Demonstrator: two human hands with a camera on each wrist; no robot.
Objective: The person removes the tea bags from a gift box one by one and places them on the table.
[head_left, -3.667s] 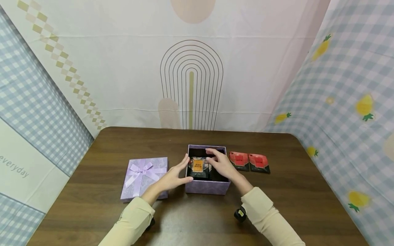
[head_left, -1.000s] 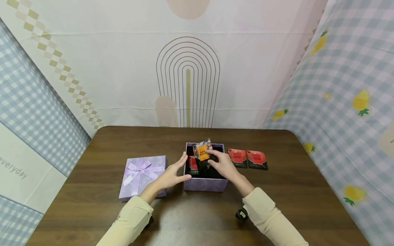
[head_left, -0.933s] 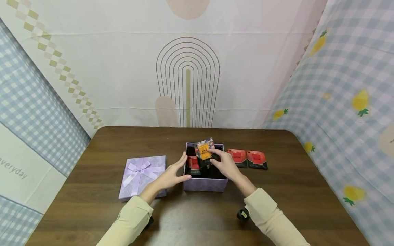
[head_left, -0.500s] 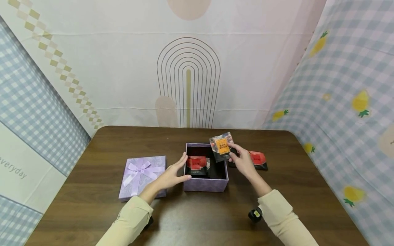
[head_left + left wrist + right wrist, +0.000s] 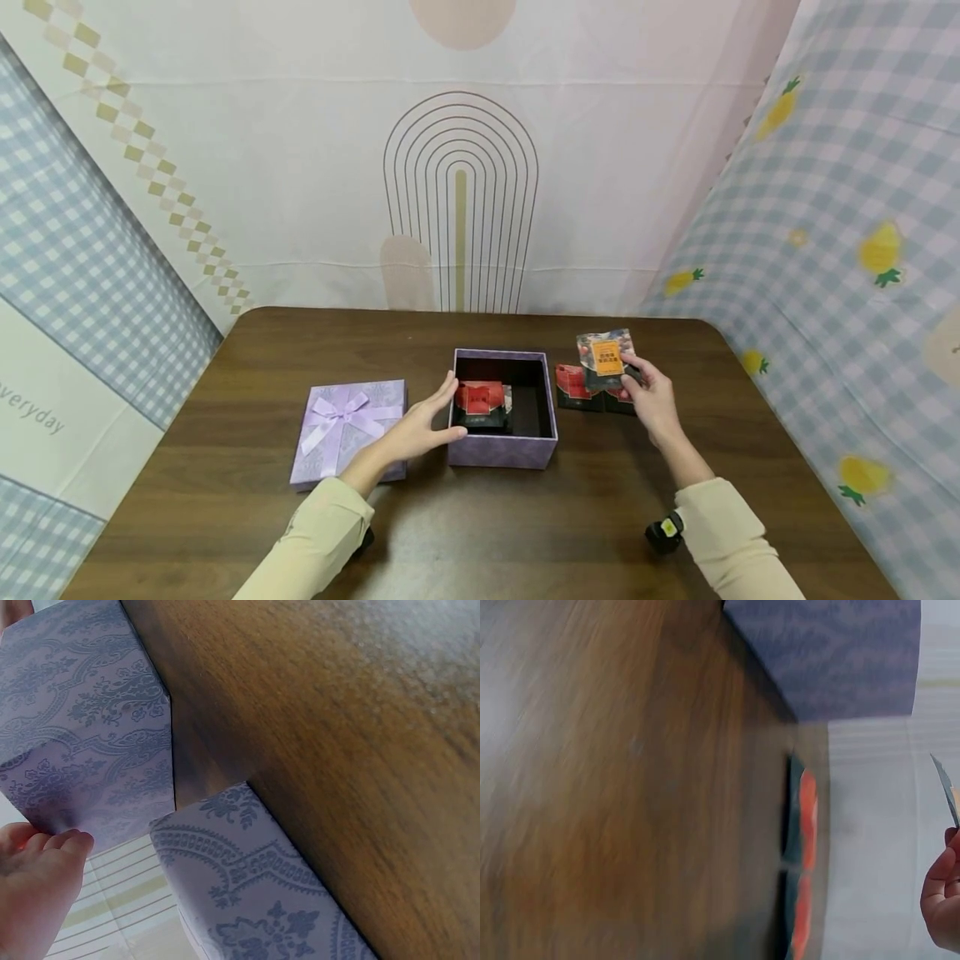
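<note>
My right hand (image 5: 654,404) pinches the lower right edge of a black sachet with an orange label (image 5: 606,358), held above two red-and-black sachets (image 5: 576,388) on the table. In the right wrist view the held sachet (image 5: 945,787) appears only edge-on. My left hand (image 5: 422,431) rests its extended fingers along the left side of an uncovered purple gift box (image 5: 502,452); the left wrist view shows its fingertips (image 5: 73,841) at the box wall. Inside the box, on the left, lies a red-and-black sachet (image 5: 480,402), with another sachet's edge peeking out beneath it.
Left of the box, the lilac lid with a ribbon bow (image 5: 348,429) lies on the brown wooden table (image 5: 480,533). Behind the table hangs a patterned white cloth (image 5: 315,183), and checked cloths drape both sides.
My right hand has lifted the orange-labelled sachet out of the box and carried it right, over the sachets on the table. A red sachet now shows inside the box. My left hand stays put.
</note>
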